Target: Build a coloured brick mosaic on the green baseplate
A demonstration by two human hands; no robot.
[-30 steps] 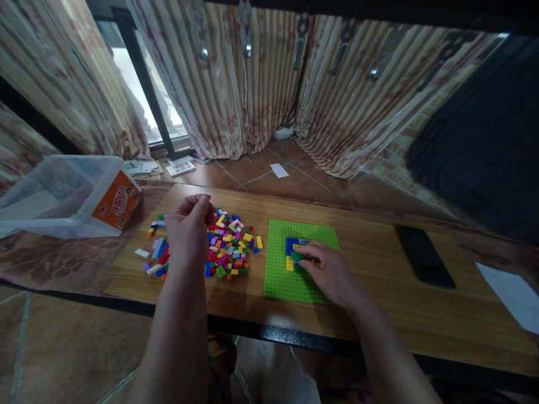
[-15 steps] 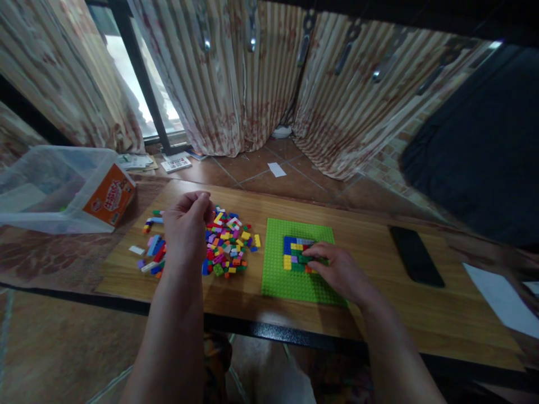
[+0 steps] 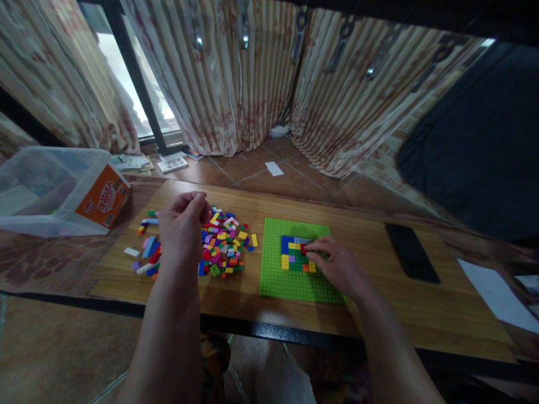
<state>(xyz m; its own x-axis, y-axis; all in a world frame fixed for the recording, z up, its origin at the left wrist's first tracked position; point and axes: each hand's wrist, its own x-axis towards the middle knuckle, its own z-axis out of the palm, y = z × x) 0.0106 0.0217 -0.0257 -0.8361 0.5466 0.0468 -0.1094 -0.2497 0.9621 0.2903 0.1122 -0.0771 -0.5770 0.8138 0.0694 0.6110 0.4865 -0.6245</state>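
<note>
right hand (image 3: 337, 265) had its fingers narrow at a red brick (image 3: 303, 248) in the brick build (image 3: 285, 245) on the green baseplate (image 3: 275, 287); grip, cannot tell. green had shown there 0.5 s earlier. left hand (image 3: 181, 219) stayed curled by loose bricks (image 3: 228, 247), contents hidden. orange bin label (image 3: 103, 197): white characters, too blurred.

One second ago, the fingers of my right hand (image 3: 337, 266) covered the middle of the patch of bricks (image 3: 285, 245); now they have moved to its right side. Because of this, the lilac brick (image 3: 292, 259) and the orange brick (image 3: 305, 267) came into sight. A red brick (image 3: 303, 248) now shows at my fingertips, though I cannot tell clearly whether I grip it. A second paper (image 3: 529, 283) has appeared at the far right.
</note>
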